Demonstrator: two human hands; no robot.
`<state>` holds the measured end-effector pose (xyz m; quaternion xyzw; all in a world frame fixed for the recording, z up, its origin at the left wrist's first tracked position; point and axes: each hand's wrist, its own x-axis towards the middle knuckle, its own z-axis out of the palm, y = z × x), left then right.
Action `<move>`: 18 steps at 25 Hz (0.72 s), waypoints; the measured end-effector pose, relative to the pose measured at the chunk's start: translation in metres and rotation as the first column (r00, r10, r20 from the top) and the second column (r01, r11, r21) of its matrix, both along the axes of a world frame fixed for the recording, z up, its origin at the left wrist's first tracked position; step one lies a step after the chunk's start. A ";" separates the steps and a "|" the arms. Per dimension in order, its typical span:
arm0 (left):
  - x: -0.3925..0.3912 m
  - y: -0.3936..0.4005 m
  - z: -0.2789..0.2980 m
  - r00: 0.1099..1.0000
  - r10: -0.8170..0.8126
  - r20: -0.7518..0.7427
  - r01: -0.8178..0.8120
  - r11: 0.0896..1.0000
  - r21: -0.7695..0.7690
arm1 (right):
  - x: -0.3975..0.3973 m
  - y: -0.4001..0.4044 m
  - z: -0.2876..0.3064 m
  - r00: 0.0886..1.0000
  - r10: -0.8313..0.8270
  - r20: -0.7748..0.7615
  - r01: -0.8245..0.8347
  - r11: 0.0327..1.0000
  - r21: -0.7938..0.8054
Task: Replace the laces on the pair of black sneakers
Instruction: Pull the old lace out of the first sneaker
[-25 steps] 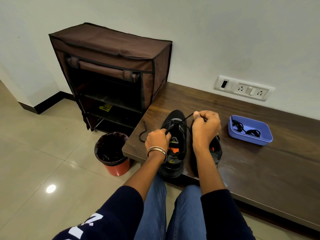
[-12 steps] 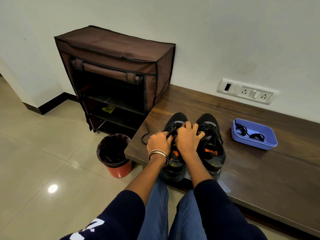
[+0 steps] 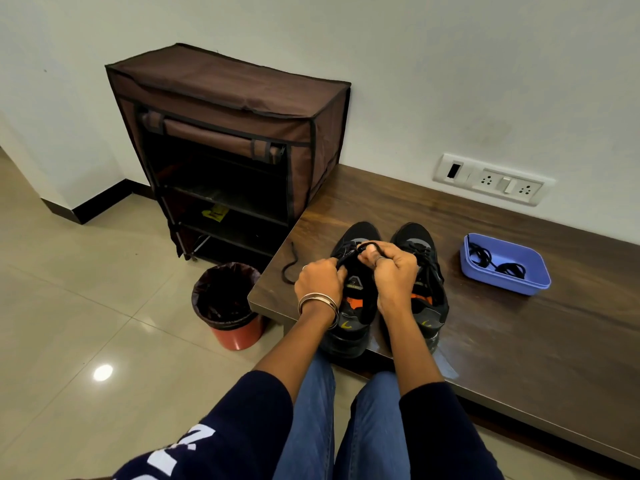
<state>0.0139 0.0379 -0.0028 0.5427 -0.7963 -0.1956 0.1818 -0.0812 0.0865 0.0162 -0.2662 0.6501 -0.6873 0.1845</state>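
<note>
Two black sneakers stand side by side on the dark wooden bench [image 3: 519, 334], toes toward the wall. Over the left sneaker [image 3: 353, 306], my left hand [image 3: 320, 280] pinches a black lace at the eyelets. My right hand [image 3: 394, 271] grips the same lace [image 3: 375, 247], which loops above its fingers near the toe. The right sneaker [image 3: 427, 292] is laced and partly hidden by my right hand. One loose black lace end [image 3: 290, 268] trails on the bench to the left.
A blue tray [image 3: 519, 287] holding coiled black laces sits on the bench at the right. A red bin [image 3: 228, 306] with a black liner stands on the floor below the bench's left edge. A brown fabric shoe rack [image 3: 225, 140] is behind it. Wall sockets [image 3: 491, 180].
My right hand had pulled the lace up and right, then came back down to the left sneaker. Both hands now work the lace close together over its eyelets.
</note>
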 end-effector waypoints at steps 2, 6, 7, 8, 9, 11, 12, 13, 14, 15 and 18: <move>-0.001 0.000 0.000 1.000 -0.005 0.014 0.005 1.000 -0.004 | 0.002 -0.003 0.001 0.933 -0.042 0.358 0.086 0.990 -0.109; -0.002 -0.002 0.001 1.000 -0.015 0.020 0.015 1.000 0.000 | -0.003 -0.003 0.001 0.626 0.028 0.780 0.281 0.924 -0.259; -0.002 -0.002 0.001 1.000 -0.019 0.022 0.019 1.000 -0.002 | -0.004 -0.002 0.001 0.575 0.056 0.816 0.305 0.911 -0.277; -0.002 -0.002 0.001 0.999 -0.023 0.023 0.023 1.000 -0.002 | -0.002 -0.002 0.000 0.541 0.068 0.838 0.324 0.903 -0.282; -0.002 -0.002 0.001 0.999 -0.025 0.023 0.025 1.000 0.000 | 0.000 -0.001 -0.002 0.515 0.073 0.854 0.337 0.899 -0.280; -0.002 -0.002 0.002 0.999 -0.029 0.024 0.029 1.000 0.006 | 0.001 -0.001 -0.003 0.473 0.096 0.876 0.370 0.881 -0.296; -0.002 -0.002 0.002 0.999 -0.030 0.023 0.030 1.000 0.008 | -0.002 0.000 -0.001 0.444 0.128 0.887 0.406 0.854 -0.326; -0.002 -0.002 0.002 0.999 -0.028 0.021 0.028 1.000 0.008 | -0.006 0.001 0.003 0.423 0.159 0.892 0.443 0.823 -0.357; -0.002 -0.003 0.002 1.000 -0.024 0.015 0.024 1.000 0.005 | -0.012 0.000 0.009 0.439 0.155 0.885 0.446 0.818 -0.364; -0.002 -0.002 0.001 1.000 -0.027 0.016 0.027 1.000 0.003 | -0.018 0.000 0.014 0.495 0.092 0.864 0.410 0.852 -0.326; 0.000 -0.001 0.001 1.000 -0.021 0.012 0.021 1.000 0.011 | -0.029 -0.010 0.029 0.771 -0.147 0.620 0.148 0.988 0.050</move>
